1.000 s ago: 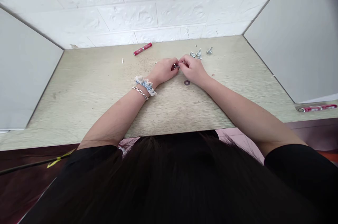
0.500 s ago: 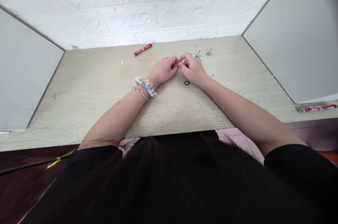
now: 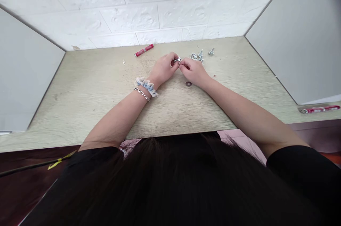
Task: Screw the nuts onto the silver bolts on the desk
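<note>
Between the thumb and fingers of my left hand is a small shiny metal bolt, with what looks like a nut near its right end. My right hand is just to the right, its thumb and fingertips pinched close to the bolt. Whether those fingertips touch the bolt or hold something small, I cannot make out. A dark flat washer lies on the table below my right hand. Behind that hand stands a cluster of several bolts, partly hidden by it. Another bolt sits apart to their right.
A red pen-like tube lies near the white brick wall. Grey panels border the table on the left and right. A second red tube is by the right panel. A small white scrap lies at left.
My right fingertips have moved slightly down and away from the bolt's end, so more of the bolt shows. My left hand has tilted the bolt up a little.
</note>
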Available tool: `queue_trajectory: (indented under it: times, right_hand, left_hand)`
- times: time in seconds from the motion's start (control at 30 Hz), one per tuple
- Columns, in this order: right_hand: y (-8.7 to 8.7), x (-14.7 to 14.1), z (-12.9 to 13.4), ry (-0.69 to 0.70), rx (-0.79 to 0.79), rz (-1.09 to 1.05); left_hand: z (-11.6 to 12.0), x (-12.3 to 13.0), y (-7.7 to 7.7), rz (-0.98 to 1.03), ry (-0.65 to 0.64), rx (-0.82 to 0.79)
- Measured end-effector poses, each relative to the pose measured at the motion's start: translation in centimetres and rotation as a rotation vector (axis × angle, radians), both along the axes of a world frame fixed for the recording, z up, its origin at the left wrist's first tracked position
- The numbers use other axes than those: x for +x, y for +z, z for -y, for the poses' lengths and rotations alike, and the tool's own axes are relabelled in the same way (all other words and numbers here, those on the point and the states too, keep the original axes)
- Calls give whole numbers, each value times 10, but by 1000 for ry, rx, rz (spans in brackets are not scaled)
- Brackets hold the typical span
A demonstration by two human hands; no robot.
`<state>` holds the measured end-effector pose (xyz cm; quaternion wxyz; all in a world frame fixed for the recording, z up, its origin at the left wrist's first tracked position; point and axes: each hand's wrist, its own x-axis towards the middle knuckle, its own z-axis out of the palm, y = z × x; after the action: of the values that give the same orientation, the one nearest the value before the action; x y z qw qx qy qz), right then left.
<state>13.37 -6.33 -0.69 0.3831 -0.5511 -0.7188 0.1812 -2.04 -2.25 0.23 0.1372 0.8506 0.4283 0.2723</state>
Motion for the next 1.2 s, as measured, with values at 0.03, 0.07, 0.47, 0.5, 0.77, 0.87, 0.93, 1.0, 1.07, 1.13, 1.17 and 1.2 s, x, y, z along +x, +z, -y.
queue_trajectory:
  times: [0.03,0.07,0.47,0.5,0.77,0.87,0.93,1.0,1.07,1.13,1.17,1.2]
  right_hand:
    - [0,0,0,4,2,4]
    - [1,0,1,4,-1,5]
    - [1,1,3,25,-36,-68]
    - [1,1,4,31,-34,-71]
    - [-1,2,2,42,-5,-89]
    - [-4,3,-1,38,9,-87]
    - [-6,3,-2,30,18,-82]
    - [-7,3,-4,12,20,-74]
    - [-8,4,-5,-12,15,-67]
    - [-9,4,-6,-21,18,-61]
    - [-9,4,-7,-21,22,-56]
    - [-8,4,-7,-21,25,-51]
  left_hand:
    - [0,0,0,1,0,-1]
    - [0,0,0,1,3,-3]
    - [-1,0,0,-5,18,-21]
    - [-1,0,0,-6,14,-19]
    - [2,2,2,-36,-6,-14]
    - [3,2,2,-39,1,-11]
    - [3,2,2,-37,1,-6]
    - [3,2,2,-39,-4,-1]
    - [2,2,1,-43,-9,7]
    - [1,2,0,-48,-15,18]
    - [1,2,0,-50,-18,24]
    - [0,2,-1,-51,-21,30]
